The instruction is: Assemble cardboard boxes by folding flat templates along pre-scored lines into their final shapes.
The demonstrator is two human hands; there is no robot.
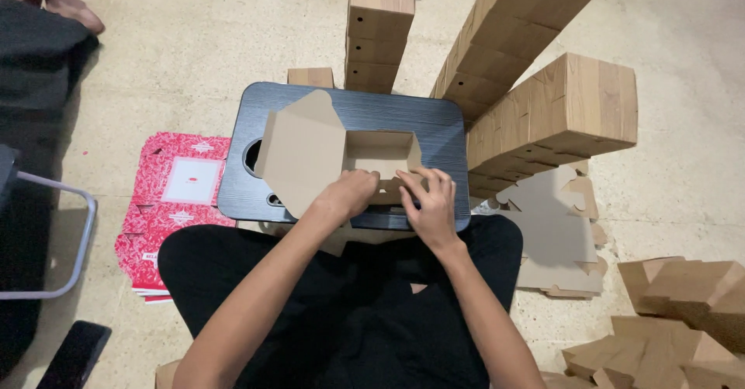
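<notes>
Half-folded brown cardboard box (365, 156) sits on dark grey ridged lap tray (434, 125), lid flap open leftward. Our left hand (349, 193) and right hand (431, 203) pinch its near wall. We judge uneven pressure could buckle wall; tabs may spring open.

head cam | looks steeply down | close over lap tray (434, 121) | single view

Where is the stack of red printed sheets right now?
In the head view the red sheets lie flat on the floor at the person's left, beside the dark lap table and the left knee.
</notes>
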